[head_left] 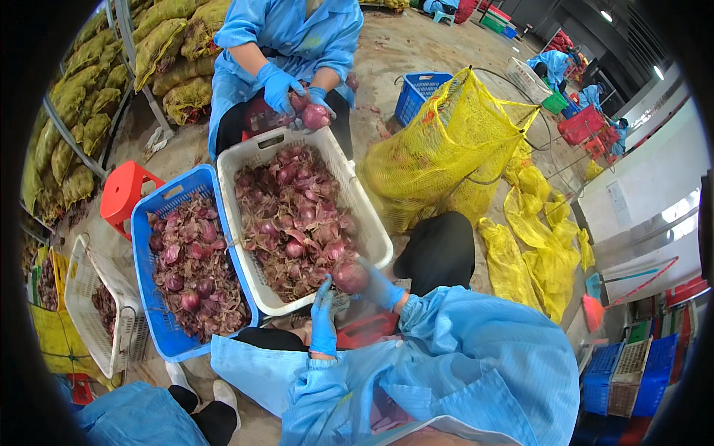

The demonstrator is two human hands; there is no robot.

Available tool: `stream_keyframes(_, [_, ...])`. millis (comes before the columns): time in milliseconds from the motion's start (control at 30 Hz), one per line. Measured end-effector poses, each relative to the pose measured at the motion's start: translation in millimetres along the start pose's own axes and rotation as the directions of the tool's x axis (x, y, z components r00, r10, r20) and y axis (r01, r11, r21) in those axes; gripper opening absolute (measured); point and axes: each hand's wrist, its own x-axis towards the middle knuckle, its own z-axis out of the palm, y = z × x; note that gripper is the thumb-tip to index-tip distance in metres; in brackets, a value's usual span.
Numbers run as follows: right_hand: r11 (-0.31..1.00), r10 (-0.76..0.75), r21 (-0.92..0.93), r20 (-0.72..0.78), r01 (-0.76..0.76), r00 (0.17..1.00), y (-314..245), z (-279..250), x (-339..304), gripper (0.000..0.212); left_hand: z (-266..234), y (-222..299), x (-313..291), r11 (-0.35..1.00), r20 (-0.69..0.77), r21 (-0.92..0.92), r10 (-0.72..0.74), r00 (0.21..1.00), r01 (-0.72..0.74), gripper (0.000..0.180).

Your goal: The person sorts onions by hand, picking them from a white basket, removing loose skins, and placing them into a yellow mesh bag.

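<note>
At the near right corner of a white crate (375, 223), my right hand (381, 286), blue-gloved and slightly blurred, grips a red onion (350, 276). Just left of it is my left hand (322, 321), also gloved in blue, its fingers pointing up and bent together. What it holds is too small to make out; a greyish patch shows between the two hands. Red onions and loose dry skins (295, 215) fill much of the crate. Across from me, a co-worker's gloved hands (279, 88) hold red onions (315, 116) above the crate's far end.
A blue crate (245, 297) of onions and skins stands against the white one's left side. Beyond it are a red stool (123, 195) and another white crate (78, 297). A yellow mesh bag (439, 149) stands at right; stacked full sacks (160, 52) line the far left.
</note>
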Motion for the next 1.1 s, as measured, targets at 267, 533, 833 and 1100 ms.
stream_keyframes(267, [0.938,-0.258,-0.181,0.210,0.297,0.943,-8.3,5.6,-2.2,0.066,-12.6,-15.7,14.0,1.000,0.058,-0.002,-0.027,0.998,0.027,0.048])
stream_keyframes(533, [0.539,-0.417,-0.562,0.469,0.627,0.779,-14.8,-1.4,-4.7,0.058,-14.1,-13.1,13.6,0.989,-0.082,-0.131,-0.074,0.994,0.063,0.042])
stream_keyframes(833, [0.820,-0.394,0.500,0.141,0.279,0.908,-153.9,15.7,-0.7,0.071,-15.3,-8.1,9.0,0.961,-0.149,-0.240,-0.179,0.973,0.140,0.040])
stream_keyframes(1100, [0.605,-0.741,0.427,-0.006,0.672,0.672,-346.2,-2.8,-19.4,0.076,-12.1,-9.3,11.6,0.961,-0.164,-0.226,-0.201,0.966,0.161,0.040])
